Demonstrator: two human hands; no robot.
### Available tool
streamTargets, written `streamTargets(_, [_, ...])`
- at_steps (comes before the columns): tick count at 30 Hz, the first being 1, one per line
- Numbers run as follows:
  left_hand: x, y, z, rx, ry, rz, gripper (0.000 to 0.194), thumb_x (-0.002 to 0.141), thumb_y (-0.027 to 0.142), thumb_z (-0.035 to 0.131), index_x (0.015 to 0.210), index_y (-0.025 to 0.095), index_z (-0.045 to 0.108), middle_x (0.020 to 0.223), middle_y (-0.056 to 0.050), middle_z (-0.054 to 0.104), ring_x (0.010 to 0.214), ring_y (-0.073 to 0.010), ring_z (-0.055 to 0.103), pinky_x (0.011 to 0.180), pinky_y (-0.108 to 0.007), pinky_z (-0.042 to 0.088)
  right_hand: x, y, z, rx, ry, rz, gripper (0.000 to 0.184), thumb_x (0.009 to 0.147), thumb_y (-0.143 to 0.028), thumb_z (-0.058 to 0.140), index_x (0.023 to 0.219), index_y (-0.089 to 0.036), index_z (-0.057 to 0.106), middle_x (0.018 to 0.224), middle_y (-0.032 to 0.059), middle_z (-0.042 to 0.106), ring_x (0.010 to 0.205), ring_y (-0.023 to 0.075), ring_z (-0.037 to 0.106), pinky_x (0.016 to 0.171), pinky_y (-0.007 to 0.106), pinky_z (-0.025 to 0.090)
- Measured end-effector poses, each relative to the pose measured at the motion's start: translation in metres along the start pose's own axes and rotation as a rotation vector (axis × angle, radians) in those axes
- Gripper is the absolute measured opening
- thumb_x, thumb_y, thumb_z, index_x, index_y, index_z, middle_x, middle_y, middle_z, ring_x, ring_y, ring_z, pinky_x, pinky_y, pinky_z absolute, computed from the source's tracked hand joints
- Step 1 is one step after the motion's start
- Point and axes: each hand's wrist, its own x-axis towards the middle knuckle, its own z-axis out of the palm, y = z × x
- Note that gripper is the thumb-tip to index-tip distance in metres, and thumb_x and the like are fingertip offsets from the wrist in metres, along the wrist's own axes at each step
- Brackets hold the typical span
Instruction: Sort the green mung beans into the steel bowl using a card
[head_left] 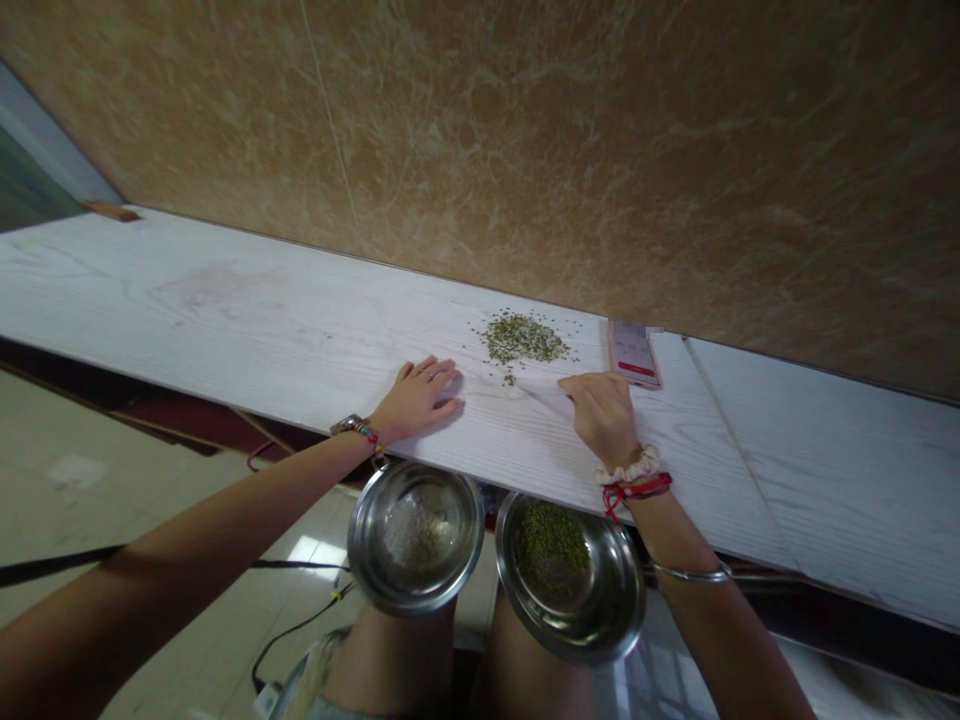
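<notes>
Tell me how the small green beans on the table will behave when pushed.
The beans would probably scatter, since they lie loose with strays around the edges. Each looks tiny, so is likely light. The table looks flat, so they may slide easily.

The beans (517, 338) are green, the tabletop (337, 310) white and wood-grained, the wall (525, 150) brown with pale marbling.

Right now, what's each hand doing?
Left hand: open, palm down on the white wood-grain tabletop.
Right hand: closed; whether it grips anything cannot be told.
</notes>
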Motion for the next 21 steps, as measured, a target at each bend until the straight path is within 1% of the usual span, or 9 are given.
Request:
streamTargets(6, [0.0005,-0.0015,0.0015,-0.019,0.009,0.012,0.046,0.088,0.043,0.042,0.126,0.018,0.051,0.143,-0.009,0.044,0.133,-0.0315,0.034,0.107,-0.052,0.028,0.002,-0.0026,0.001,-0.004,0.007,-0.053,0.024,0.082,0.001,0.045,0.091,-0.016,0.058,0.077,0.0029,0.07,0.077,0.0145,0.06,0.077,0.03,0.038])
streamTargets(11, [0.0009,-0.0027,0.0029,-0.022,0.011,0.014,0.047,0.088,0.044,0.041,0.126,0.018,0.051,0.142,-0.01,0.044,0.133,-0.0318,0.035,0.107,-0.053,0.027,0.0026,-0.0044,0.0018,0.005,-0.001,-0.062,0.025,0.082,0.001,0.045,0.093,-0.018,0.058,0.078,0.0024,0.07,0.077,0.0142,0.061,0.077,0.03,0.039])
streamTargets(15, [0.0005,-0.0024,0.0023,-0.031,0.019,0.017,0.046,0.088,0.045,0.041,0.125,0.019,0.052,0.142,-0.009,0.044,0.133,-0.0317,0.035,0.106,-0.053,0.028,0.0003,-0.003,-0.0001,0.047,0.004,-0.069,0.027,0.081,0.001,0.044,0.093,-0.019,0.057,0.078,0.0019,0.07,0.077,0.0142,0.062,0.078,0.03,0.039])
streamTargets(21, [0.0001,-0.0025,0.0027,-0.036,0.03,0.018,0.045,0.088,0.045,0.043,0.125,0.021,0.052,0.142,-0.008,0.046,0.133,-0.0306,0.036,0.106,-0.053,0.028,-0.003,-0.002,0.0004,0.069,0.024,-0.016,0.028,0.082,0.0,0.044,0.094,-0.021,0.059,0.08,0.0018,0.07,0.078,0.0145,0.062,0.078,0.032,0.039])
